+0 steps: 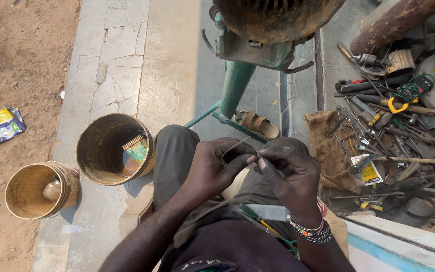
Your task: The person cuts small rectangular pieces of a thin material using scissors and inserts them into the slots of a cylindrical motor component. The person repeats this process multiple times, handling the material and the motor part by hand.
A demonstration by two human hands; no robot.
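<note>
Head view shows the left hand (212, 168) and right hand (290, 171) together over the lap, pinching a thin wire (235, 146) whose springy end could slip and prick a finger, or drop toward the bucket (115, 149) and tools (393, 131) beyond

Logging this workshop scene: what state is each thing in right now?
Left hand: pinched on the wire.
Right hand: pinched on the wire.
Wire: thin, held between both hands.
Big bucket: upright, open, can inside.
Small bucket: upright, open.
Tools: heaped loose.
Sandal: lying off the foot.
</note>
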